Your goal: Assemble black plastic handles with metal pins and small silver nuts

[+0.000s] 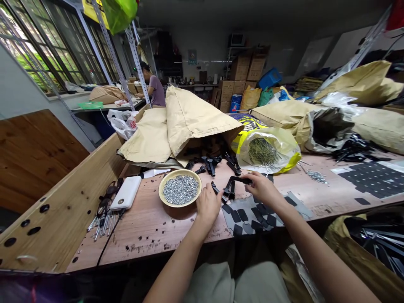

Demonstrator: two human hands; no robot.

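A: Right hand (263, 189) first: you're pinching the end of a black bar (241, 180) between thumb and fingers, and it points left, toward your other hand.

B: And your left hand (208, 204)? Fingers curled, just beside the right side of the cream bowl (176, 205). A black clip (215, 188) lies right by your fingertips; can't tell from here whether you're gripping it.

A: Where's that black bar, exactly? Above the pinkish tabletop (148, 223), right of the bowl, near the far edge of a grey sheet (227, 214) scattered with dark pads (241, 214).

B: The bowl is well filled, too: small shiny metal bits (179, 189), nearly to the rim.

A: Beyond your hands, more black parts (211, 164) lie at the mouth of a big paper sack (202, 113). Right of that, a yellow sack (294, 165) gapes toward you, thin rods (261, 150) bunched inside.

B: Over on your left, a white power bank (126, 191) sits beside dark sunglasses (104, 206), and loose metal pins (102, 225) lie just in front.
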